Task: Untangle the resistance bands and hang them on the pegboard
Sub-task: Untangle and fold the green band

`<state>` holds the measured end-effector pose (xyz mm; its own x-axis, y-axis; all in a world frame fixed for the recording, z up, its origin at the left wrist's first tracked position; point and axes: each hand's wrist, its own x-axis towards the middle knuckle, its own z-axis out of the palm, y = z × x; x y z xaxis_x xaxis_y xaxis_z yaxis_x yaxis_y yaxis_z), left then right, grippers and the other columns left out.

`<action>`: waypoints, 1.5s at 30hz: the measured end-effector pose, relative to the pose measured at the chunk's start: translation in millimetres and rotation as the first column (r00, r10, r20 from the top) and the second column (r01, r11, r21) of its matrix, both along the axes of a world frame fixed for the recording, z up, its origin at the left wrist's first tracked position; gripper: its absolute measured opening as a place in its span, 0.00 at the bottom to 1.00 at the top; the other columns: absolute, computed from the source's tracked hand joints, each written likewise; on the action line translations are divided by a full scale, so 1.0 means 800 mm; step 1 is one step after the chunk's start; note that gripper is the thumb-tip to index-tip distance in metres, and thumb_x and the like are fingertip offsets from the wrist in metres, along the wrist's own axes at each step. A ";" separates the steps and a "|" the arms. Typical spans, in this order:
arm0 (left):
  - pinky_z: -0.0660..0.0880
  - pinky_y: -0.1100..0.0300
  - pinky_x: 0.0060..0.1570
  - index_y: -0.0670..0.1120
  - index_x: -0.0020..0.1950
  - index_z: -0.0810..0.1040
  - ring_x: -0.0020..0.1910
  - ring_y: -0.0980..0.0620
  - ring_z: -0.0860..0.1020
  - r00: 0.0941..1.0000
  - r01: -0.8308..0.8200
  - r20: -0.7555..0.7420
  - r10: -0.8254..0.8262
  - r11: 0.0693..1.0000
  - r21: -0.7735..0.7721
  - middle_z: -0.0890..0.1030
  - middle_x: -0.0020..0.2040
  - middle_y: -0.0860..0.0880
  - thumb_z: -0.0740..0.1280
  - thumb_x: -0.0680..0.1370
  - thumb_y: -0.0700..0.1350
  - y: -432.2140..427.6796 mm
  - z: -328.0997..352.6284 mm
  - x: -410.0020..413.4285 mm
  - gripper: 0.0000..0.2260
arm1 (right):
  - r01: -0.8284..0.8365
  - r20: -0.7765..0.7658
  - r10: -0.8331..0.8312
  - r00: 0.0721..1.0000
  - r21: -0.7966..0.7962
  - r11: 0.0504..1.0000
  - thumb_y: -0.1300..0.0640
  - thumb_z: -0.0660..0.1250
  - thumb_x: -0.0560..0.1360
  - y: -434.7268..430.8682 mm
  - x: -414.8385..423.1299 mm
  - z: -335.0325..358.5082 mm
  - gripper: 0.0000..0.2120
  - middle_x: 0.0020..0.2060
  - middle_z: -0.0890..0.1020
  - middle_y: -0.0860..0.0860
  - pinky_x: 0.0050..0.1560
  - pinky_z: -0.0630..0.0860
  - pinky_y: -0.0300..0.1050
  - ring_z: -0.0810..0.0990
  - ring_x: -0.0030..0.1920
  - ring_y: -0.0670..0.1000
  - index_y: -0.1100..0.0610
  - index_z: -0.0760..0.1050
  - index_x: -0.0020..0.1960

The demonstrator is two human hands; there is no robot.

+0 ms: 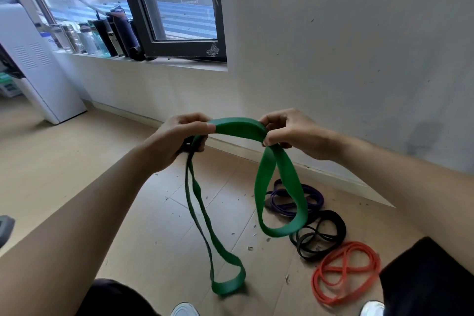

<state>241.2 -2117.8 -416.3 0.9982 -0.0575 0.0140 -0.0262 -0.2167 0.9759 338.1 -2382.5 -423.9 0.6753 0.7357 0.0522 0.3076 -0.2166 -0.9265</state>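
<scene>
A wide green resistance band (239,129) stretches between both hands at chest height. My left hand (177,141) pinches its left end, and a long narrow loop hangs down from there almost to the floor. My right hand (289,133) grips the other end, where a shorter twisted loop hangs. On the floor by the wall lie three coiled bands: a purple band (314,195), a black band (331,233) and a red band (346,272). No pegboard is in view.
A plain white wall (346,46) rises ahead with a dark-framed window (179,7) at upper left, its sill lined with several bottles (107,33). A white appliance (33,64) stands at far left. The tiled floor (159,213) carries small debris. My shoes (184,310) show at the bottom edge.
</scene>
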 end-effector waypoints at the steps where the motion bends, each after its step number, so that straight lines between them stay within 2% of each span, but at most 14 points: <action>1: 0.76 0.59 0.44 0.44 0.52 0.82 0.38 0.51 0.76 1.000 0.021 -0.003 -0.021 0.999 0.030 0.78 0.38 0.49 0.77 0.70 0.50 -0.003 0.000 0.000 0.16 | -0.007 0.009 0.007 1.000 0.009 1.000 0.59 0.69 0.67 -0.002 0.002 0.001 0.14 0.36 0.80 0.51 0.41 0.75 0.37 0.78 0.39 0.47 0.59 0.82 0.52; 3: 0.78 0.60 0.46 0.44 0.54 0.81 0.40 0.52 0.79 0.999 0.040 0.030 -0.042 0.997 0.069 0.81 0.40 0.50 0.80 0.68 0.49 -0.015 0.002 -0.001 0.19 | -0.030 0.021 0.030 0.999 0.029 0.999 0.61 0.70 0.69 -0.004 0.003 0.003 0.13 0.36 0.79 0.51 0.43 0.76 0.38 0.78 0.40 0.47 0.59 0.82 0.54; 6: 0.78 0.62 0.44 0.44 0.56 0.80 0.41 0.54 0.81 0.993 0.017 0.113 -0.028 0.995 0.094 0.84 0.41 0.50 0.81 0.68 0.46 -0.039 0.006 -0.001 0.20 | -0.065 0.033 0.064 0.997 0.031 0.997 0.69 0.68 0.74 -0.004 0.001 0.004 0.11 0.34 0.78 0.49 0.38 0.74 0.34 0.77 0.36 0.44 0.61 0.81 0.54; 11: 0.79 0.61 0.46 0.46 0.58 0.82 0.44 0.52 0.83 0.980 -0.038 0.199 0.011 0.991 0.131 0.85 0.47 0.47 0.79 0.66 0.48 -0.062 0.004 -0.001 0.22 | -0.077 0.061 0.075 0.995 0.034 0.996 0.71 0.67 0.74 -0.006 -0.001 0.003 0.13 0.36 0.79 0.53 0.36 0.71 0.32 0.76 0.36 0.44 0.63 0.82 0.57; 15: 0.78 0.65 0.43 0.45 0.56 0.82 0.41 0.56 0.83 0.965 -0.056 0.263 0.013 0.986 0.156 0.85 0.43 0.51 0.78 0.67 0.47 -0.067 0.006 -0.002 0.19 | -0.110 0.072 0.107 0.992 0.036 0.993 0.71 0.68 0.76 -0.007 -0.003 0.003 0.16 0.48 0.84 0.62 0.44 0.76 0.35 0.81 0.42 0.46 0.62 0.80 0.62; 18: 0.76 0.66 0.39 0.45 0.53 0.83 0.38 0.58 0.80 0.944 -0.077 0.329 0.033 0.989 0.123 0.84 0.39 0.54 0.77 0.69 0.45 -0.071 0.008 -0.002 0.14 | -0.129 0.101 0.132 0.986 -0.040 0.991 0.65 0.73 0.75 -0.004 -0.003 -0.002 0.18 0.53 0.85 0.52 0.46 0.78 0.36 0.82 0.42 0.43 0.57 0.79 0.64; 22: 0.76 0.63 0.38 0.45 0.54 0.83 0.38 0.58 0.79 0.920 -0.147 0.379 0.103 0.985 0.089 0.83 0.39 0.54 0.76 0.70 0.48 -0.071 0.009 0.000 0.15 | -0.059 0.172 0.087 0.981 -0.157 0.986 0.60 0.78 0.72 0.007 -0.004 -0.027 0.16 0.47 0.85 0.46 0.44 0.79 0.36 0.83 0.43 0.45 0.48 0.80 0.57; 27: 0.75 0.61 0.39 0.45 0.55 0.83 0.35 0.58 0.77 0.880 -0.275 0.387 0.274 0.960 -0.054 0.82 0.38 0.55 0.77 0.69 0.50 -0.061 0.012 0.003 0.17 | 0.048 0.139 -0.001 0.990 -0.337 0.940 0.60 0.78 0.72 0.014 0.011 -0.079 0.11 0.48 0.84 0.56 0.54 0.83 0.54 0.84 0.47 0.51 0.59 0.80 0.52; 31: 0.76 0.60 0.40 0.44 0.56 0.83 0.36 0.57 0.77 0.852 -0.330 0.392 0.348 0.937 -0.115 0.82 0.41 0.53 0.76 0.72 0.47 -0.053 0.012 0.002 0.15 | 0.017 0.039 -0.001 0.999 -0.438 0.899 0.63 0.75 0.74 0.014 0.025 -0.104 0.06 0.48 0.86 0.57 0.58 0.82 0.58 0.85 0.52 0.58 0.58 0.82 0.51; 33: 0.76 0.60 0.41 0.45 0.56 0.83 0.37 0.58 0.78 0.839 -0.358 0.392 0.378 0.925 -0.125 0.82 0.41 0.53 0.76 0.73 0.45 -0.047 0.010 0.003 0.12 | -0.004 -0.005 0.002 1.000 -0.465 0.886 0.64 0.75 0.74 0.009 0.033 -0.108 0.06 0.47 0.85 0.56 0.52 0.83 0.54 0.85 0.50 0.58 0.59 0.82 0.51; 36: 0.77 0.62 0.41 0.47 0.56 0.83 0.39 0.59 0.79 0.833 -0.398 0.382 0.400 0.913 -0.088 0.83 0.43 0.53 0.76 0.74 0.45 -0.035 0.003 0.005 0.12 | -0.011 -0.129 -0.046 0.991 -0.404 0.915 0.65 0.74 0.74 0.000 0.042 -0.102 0.04 0.41 0.84 0.53 0.39 0.79 0.41 0.83 0.43 0.52 0.59 0.82 0.47; 40: 0.76 0.62 0.39 0.49 0.53 0.84 0.38 0.59 0.79 0.833 -0.457 0.343 0.435 0.889 -0.017 0.83 0.43 0.52 0.78 0.73 0.46 -0.011 -0.013 0.009 0.10 | 0.072 -0.305 -0.137 0.942 -0.212 0.975 0.62 0.74 0.75 -0.004 0.056 -0.082 0.06 0.44 0.87 0.54 0.41 0.78 0.39 0.85 0.44 0.49 0.60 0.82 0.51; 43: 0.74 0.63 0.37 0.50 0.50 0.84 0.35 0.59 0.78 0.827 -0.494 0.312 0.467 0.869 0.009 0.83 0.41 0.51 0.79 0.72 0.45 0.004 -0.025 0.010 0.08 | 0.092 -0.419 -0.113 0.901 -0.072 0.993 0.56 0.73 0.76 -0.011 0.061 -0.059 0.06 0.48 0.87 0.52 0.43 0.74 0.41 0.84 0.47 0.47 0.57 0.81 0.51; 45: 0.73 0.62 0.37 0.50 0.49 0.84 0.36 0.57 0.77 0.823 -0.510 0.281 0.493 0.860 -0.015 0.82 0.41 0.50 0.79 0.72 0.44 0.012 -0.029 0.010 0.08 | 0.088 -0.445 -0.084 0.891 -0.011 0.996 0.51 0.72 0.74 -0.021 0.063 -0.047 0.11 0.49 0.87 0.50 0.41 0.73 0.40 0.83 0.46 0.45 0.56 0.82 0.53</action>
